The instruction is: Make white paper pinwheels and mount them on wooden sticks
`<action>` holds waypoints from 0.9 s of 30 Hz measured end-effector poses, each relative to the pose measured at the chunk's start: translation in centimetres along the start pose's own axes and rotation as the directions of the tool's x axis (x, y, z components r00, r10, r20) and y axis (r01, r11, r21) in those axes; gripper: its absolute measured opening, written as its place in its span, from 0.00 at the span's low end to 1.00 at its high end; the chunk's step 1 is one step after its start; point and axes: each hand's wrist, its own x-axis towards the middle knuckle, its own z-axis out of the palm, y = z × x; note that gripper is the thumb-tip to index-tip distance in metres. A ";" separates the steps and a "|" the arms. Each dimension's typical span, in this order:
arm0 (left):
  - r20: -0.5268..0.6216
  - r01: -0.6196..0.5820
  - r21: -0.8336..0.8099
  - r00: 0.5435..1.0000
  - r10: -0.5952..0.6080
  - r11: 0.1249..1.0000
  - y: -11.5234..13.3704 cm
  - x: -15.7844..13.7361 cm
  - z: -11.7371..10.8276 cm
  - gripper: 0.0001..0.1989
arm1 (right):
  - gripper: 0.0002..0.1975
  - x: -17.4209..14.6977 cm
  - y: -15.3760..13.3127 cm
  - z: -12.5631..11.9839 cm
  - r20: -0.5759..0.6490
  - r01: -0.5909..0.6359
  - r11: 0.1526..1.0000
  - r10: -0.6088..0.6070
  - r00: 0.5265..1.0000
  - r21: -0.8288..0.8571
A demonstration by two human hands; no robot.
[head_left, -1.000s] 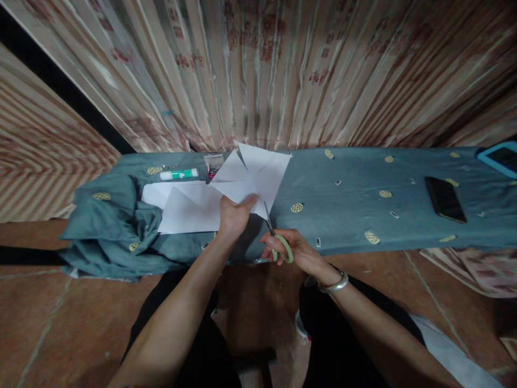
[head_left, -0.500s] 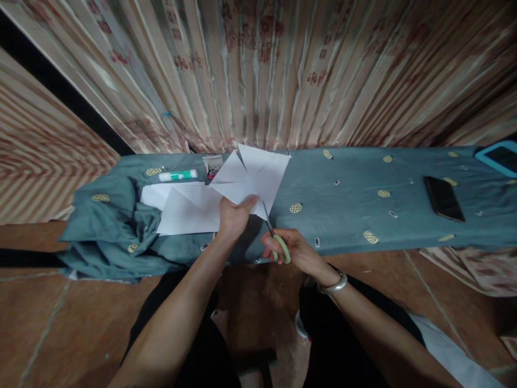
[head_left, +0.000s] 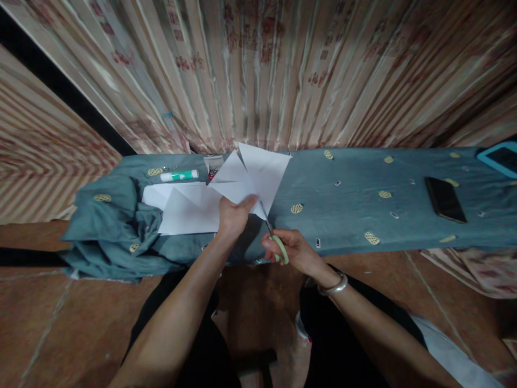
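My left hand is closed on a sheet of white paper, its thumb on top near the lower edge. Slits from the far and left edges split the paper into pointed flaps. My right hand grips scissors by their light green handles. The scissor blades lie at the paper's near edge, just right of my left thumb, and seem to be in a cut there. More white paper sheets lie flat on the cloth to the left, partly under the held paper.
A glue stick and a small opened packet lie behind the sheets. Bunched cloth is at the left end. A dark phone and a blue-framed device lie at the right. A curtain hangs behind.
The scissor blades have closed slightly at the paper's near edge, and the handles have shifted a little. My left hand and the paper stay almost in place. The view has moved slightly.
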 end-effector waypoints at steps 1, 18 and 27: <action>0.002 -0.004 0.001 1.000 0.004 1.000 0.0 0.0 0.0 0.17 | 0.19 0.0 0.0 0.0 -0.005 -0.002 1.000 0.002 1.000 0.008; 0.023 0.027 0.001 0.999 -0.027 1.000 0.0 -0.4 0.2 0.14 | 0.19 0.0 -0.5 -0.1 -0.045 -0.011 1.000 0.010 0.999 -0.004; 0.019 0.014 -0.009 1.000 -0.014 1.000 -0.1 -0.3 0.1 0.14 | 0.19 0.0 -0.6 0.0 -0.055 -0.017 1.000 0.017 0.998 0.003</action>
